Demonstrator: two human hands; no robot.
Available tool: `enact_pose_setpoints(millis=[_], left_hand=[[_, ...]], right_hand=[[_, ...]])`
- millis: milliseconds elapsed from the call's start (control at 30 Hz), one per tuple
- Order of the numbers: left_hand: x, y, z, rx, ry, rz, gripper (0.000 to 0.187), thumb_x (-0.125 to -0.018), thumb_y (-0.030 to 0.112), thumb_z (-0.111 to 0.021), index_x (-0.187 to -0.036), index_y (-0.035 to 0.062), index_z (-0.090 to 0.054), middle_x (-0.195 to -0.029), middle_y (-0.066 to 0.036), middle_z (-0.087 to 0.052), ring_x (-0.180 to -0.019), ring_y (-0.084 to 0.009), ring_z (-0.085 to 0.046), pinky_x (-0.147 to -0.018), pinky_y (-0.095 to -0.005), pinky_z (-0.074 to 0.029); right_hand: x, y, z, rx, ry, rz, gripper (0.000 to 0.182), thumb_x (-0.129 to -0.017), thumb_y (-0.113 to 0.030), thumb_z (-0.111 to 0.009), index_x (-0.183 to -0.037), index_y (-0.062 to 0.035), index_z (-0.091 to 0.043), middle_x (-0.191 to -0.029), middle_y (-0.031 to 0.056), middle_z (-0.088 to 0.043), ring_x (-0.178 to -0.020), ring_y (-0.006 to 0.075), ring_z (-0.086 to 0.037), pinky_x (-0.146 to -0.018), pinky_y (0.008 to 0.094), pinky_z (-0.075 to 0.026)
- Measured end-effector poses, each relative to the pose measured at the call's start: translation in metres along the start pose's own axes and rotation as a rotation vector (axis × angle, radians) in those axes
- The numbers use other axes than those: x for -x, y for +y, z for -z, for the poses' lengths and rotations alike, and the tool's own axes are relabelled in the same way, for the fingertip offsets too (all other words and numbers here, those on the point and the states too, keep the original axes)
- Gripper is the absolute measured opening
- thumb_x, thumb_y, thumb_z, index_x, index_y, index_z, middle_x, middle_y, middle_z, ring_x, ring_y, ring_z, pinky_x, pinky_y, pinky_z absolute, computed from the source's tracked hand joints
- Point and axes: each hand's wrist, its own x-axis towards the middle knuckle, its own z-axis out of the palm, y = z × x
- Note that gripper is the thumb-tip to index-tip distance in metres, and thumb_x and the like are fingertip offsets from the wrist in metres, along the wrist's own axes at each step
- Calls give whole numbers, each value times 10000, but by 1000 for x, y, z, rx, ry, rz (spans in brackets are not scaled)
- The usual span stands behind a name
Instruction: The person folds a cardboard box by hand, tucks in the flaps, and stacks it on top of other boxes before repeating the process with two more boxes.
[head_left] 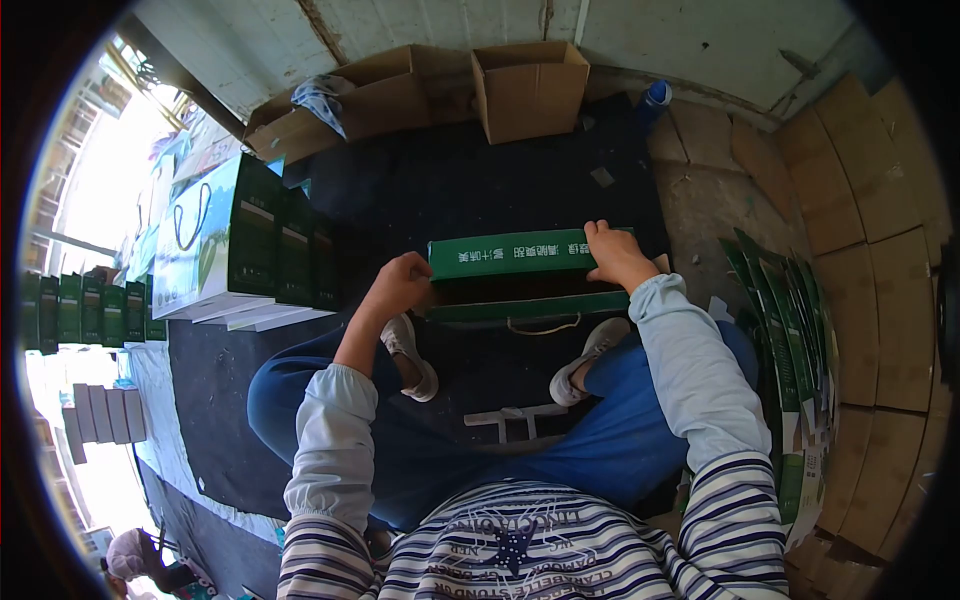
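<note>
A green cardboard gift box (505, 257) with white lettering on its far panel lies between my feet, its dark inside showing through the open top. A cord handle (545, 326) hangs from the near panel. My right hand (620, 260) grips the box's right end, fingers over the far panel's upper edge and thumb inside. At the left end, my left hand (402, 284) has its fingers curled against the box's corner; the fingertips are partly blurred.
Finished-looking green and white boxes (235, 240) stand at left. Flat green cartons (785, 330) lean at right beside stacked brown cardboard (865, 310). Open brown cartons (530, 92) line the back wall near a blue roll (654, 98). Another person (140, 560) is at lower left.
</note>
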Motion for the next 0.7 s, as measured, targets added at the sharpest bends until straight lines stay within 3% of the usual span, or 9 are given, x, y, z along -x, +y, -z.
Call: enact_pose_setpoints(millis=[100, 300, 500, 700], left_hand=[[-2, -5, -10, -96, 185, -40, 192, -732, 125, -606, -881, 11, -645, -690, -73, -608, -644, -148, -588, -605, -300, -468], [1, 13, -5, -83, -99, 32, 231, -761, 169, -650, -933, 16, -628, -749, -77, -617, -703, -149, -600, -647, -304, -476], [20, 5, -6, -33, -55, -99, 481, -744, 166, -721, -1154, 32, -509, -889, -87, -620, -840, -163, -614, -748, -299, -493], [34, 7, 5, -33, -128, -149, 541, -761, 230, -760, -1182, 31, -483, -983, -106, -602, -937, -179, -587, -800, -314, -478]], right_hand=[[3, 0, -2, 14, 9, 6, 740, -581, -234, -866, -1146, -5, -447, -1121, 180, -539, -995, 329, -611, -826, 379, -528], [2, 0, -3, 6, -9, -25, 780, -579, -235, -869, -1179, -5, -427, -1143, 181, -523, -992, 329, -612, -821, 380, -531], [3, 1, -6, -8, -12, -30, 780, -570, -230, -873, -1169, -10, -426, -1141, 180, -519, -986, 333, -613, -812, 387, -532], [6, 3, 1, -24, -8, -17, 765, -560, -244, -875, -1146, -15, -439, -1137, 173, -520, -1014, 329, -600, -837, 386, -520]])
